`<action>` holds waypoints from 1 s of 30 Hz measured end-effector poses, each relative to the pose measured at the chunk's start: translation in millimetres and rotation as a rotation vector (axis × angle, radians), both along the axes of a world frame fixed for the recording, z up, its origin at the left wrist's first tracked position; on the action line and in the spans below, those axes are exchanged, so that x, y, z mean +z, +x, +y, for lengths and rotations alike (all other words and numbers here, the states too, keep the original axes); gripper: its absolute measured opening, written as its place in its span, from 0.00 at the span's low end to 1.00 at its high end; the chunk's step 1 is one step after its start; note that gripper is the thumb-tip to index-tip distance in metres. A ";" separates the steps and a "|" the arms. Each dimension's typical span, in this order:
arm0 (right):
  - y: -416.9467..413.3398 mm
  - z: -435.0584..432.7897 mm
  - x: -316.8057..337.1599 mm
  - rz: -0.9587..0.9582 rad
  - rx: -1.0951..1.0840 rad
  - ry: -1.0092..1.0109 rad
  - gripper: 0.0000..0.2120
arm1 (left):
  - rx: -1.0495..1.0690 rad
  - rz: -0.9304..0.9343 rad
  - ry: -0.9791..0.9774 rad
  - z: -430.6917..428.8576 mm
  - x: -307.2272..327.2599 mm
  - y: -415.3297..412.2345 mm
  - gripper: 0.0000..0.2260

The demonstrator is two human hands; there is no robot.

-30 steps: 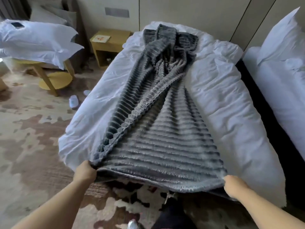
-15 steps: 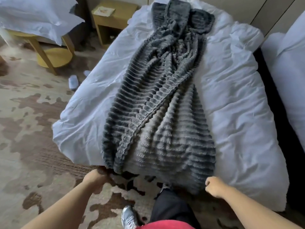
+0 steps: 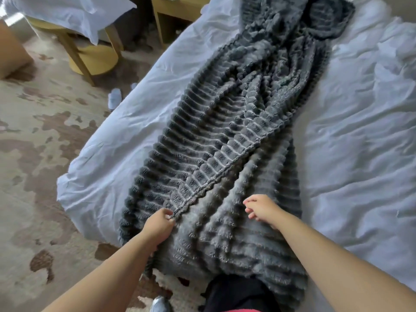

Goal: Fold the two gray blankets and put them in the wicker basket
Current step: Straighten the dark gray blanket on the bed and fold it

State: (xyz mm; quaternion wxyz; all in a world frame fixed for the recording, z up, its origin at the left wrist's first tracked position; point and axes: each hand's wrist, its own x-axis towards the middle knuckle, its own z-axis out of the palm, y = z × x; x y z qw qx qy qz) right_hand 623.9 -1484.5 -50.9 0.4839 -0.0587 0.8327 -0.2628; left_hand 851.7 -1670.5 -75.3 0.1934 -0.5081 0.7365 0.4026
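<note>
Well — left hand [image 3: 158, 226] pinches the gray blanket [image 3: 225, 143] at its hem — right hand [image 3: 262, 209] loosely curled, empty.

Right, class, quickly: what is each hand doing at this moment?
Left hand: pinches the edge of the blanket.
Right hand: open, fingers loosely curled over the blanket, holding nothing.
</note>
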 end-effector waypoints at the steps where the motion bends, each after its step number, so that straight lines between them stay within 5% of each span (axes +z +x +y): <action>1: -12.3 -14.7 -5.0 -0.017 -0.049 -0.037 0.07 | 0.016 0.002 -0.009 -3.6 -3.1 -10.4 0.15; 8: -89.9 -86.8 -40.7 -0.183 -0.474 -0.250 0.03 | 0.053 -0.026 -0.143 -11.2 -22.7 -74.2 0.21; 12: -125.0 -110.1 -64.5 -0.334 -0.640 -0.233 0.22 | 0.013 -0.117 -0.074 1.7 -33.4 -96.8 0.28; 18: -132.9 -125.6 -70.9 -0.302 -0.781 -0.147 0.09 | -0.252 -0.271 0.159 5.8 -37.9 -113.7 0.26; 25: -128.3 -152.0 -7.2 -0.105 -0.876 -0.231 0.33 | -0.400 -0.028 0.011 -46.9 -3.9 -172.0 0.33; 30: -121.1 -250.3 61.5 0.375 -0.750 -0.503 0.31 | -0.154 0.474 -0.070 -93.5 31.0 -215.7 0.17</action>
